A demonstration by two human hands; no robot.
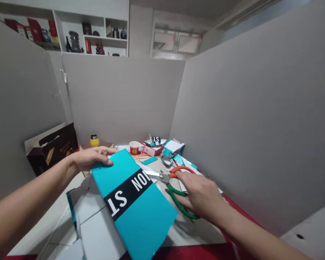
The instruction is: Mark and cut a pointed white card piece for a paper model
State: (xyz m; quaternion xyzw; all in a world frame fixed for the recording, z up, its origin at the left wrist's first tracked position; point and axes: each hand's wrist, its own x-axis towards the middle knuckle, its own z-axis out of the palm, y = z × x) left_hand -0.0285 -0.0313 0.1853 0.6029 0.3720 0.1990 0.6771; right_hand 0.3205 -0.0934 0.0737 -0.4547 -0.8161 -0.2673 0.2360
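My left hand [93, 159] grips the upper left corner of a teal cardboard piece [143, 220], thumb on its face and fingers behind. A black band with white letters runs across the teal side, and white inner panels hang below on the left. In my right hand [202, 191] are scissors [165, 177] with one orange and one green handle. Their blades are apart and meet the cardboard's right edge at the black band. Part of the lower blade is hidden behind the cardboard.
A red paper cup [134, 148], a yellow jar [94, 141] and thin wooden sticks [141, 157] lie farther back. Teal and white cardboard scraps [174, 146] fill the back right. A dark box [54, 148] stands left. Grey partitions [119, 97] enclose the table.
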